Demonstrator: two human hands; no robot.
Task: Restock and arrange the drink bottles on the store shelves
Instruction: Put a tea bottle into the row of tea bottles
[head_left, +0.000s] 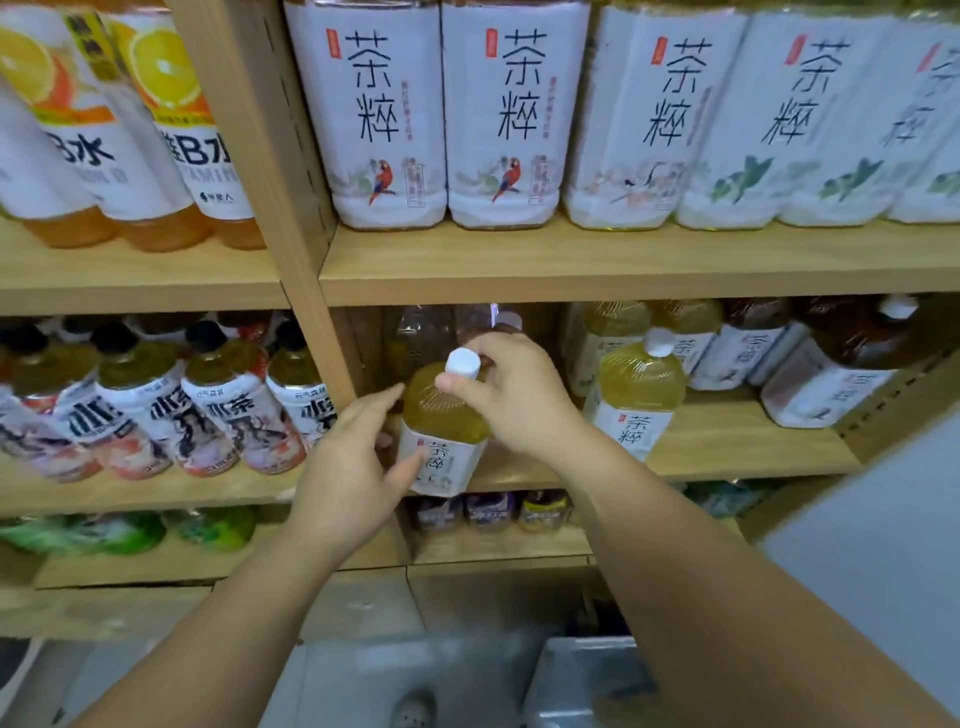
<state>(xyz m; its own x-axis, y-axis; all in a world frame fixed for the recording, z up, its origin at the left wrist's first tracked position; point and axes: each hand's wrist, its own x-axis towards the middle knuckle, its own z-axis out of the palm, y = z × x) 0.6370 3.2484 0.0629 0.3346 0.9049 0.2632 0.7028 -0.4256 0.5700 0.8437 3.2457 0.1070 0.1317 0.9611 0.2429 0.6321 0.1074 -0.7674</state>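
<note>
A tea bottle (441, 415) with yellow liquid, a white label and a white cap stands at the front left of the middle shelf (717, 457). My right hand (511, 395) grips its neck just under the cap, thumb in front. My left hand (348, 467) lies against the bottle's left side with fingers nearly straight, thumb touching the label. A second yellow tea bottle (641, 389) stands a little to the right on the same shelf. Behind them are more tea bottles, partly hidden in shadow.
Large white-labelled tea bottles (441, 114) fill the shelf above. A wooden upright (291, 260) divides off the left bay with orange vitamin drinks (156, 130) and black-capped tea bottles (218, 405). Small bottles (488, 512) sit on the lower shelf. A grey bin (587, 680) stands on the floor.
</note>
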